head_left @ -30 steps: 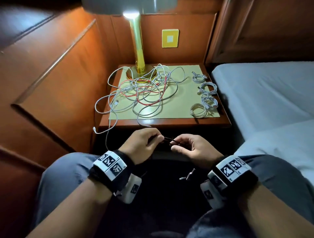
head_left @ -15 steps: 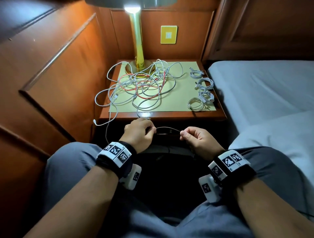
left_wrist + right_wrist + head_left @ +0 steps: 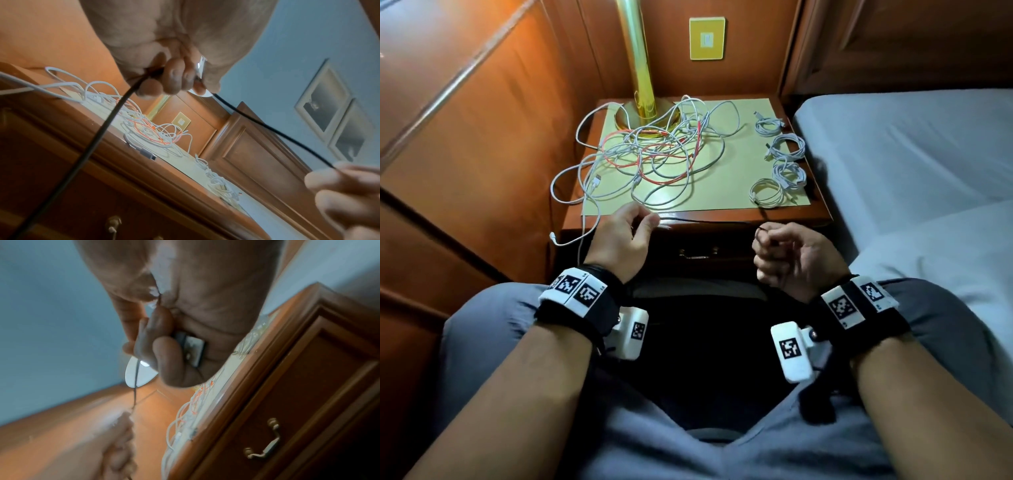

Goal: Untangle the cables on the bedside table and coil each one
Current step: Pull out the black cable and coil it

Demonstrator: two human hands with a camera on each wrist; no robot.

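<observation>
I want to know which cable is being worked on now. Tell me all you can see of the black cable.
The black cable is thin, smooth and dark. It runs taut between the left hand and the right hand, in front of the bedside table. Both hands grip it. A longer stretch hangs down from the left hand.

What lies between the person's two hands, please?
A thin black cable spans from left hand to right hand, shown in head and left wrist views.

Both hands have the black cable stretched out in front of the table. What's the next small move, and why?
Probably bring the left hand across to the right hand and lay the first loop there. The black cable runs taut between both grips, free of the white and red tangle, and four coils already sit finished.
</observation>
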